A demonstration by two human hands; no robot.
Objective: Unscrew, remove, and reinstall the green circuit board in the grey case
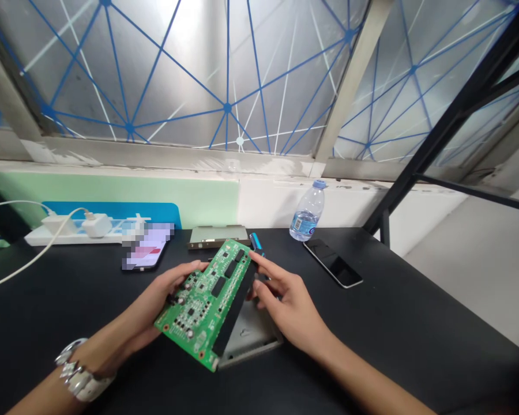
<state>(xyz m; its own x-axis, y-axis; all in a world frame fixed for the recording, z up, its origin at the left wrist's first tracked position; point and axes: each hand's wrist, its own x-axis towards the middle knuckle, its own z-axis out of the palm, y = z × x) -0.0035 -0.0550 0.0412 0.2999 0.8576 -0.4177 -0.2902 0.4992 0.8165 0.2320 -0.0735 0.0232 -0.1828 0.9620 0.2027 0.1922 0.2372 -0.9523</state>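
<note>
A green circuit board (199,305), tilted and covered with small chips, is raised over the desk. My left hand (164,297) is closed on its left edge, with most of the fingertips hidden behind it. The index finger of my right hand (289,300) rests at the board's upper right corner. My right thumb is bent near the black strip (236,305) along the board's right side, and the other fingers curl underneath. Beneath the board lies a grey metal plate (253,331), partly covered by the board and my right hand.
Behind the board sit a flat metal-framed panel (218,235) and a small blue item (256,242). A lit phone (151,248) lies left, near a white power strip (47,235) with chargers. Right are a water bottle (307,213) and a dark phone (333,264). A wall and window border the desk.
</note>
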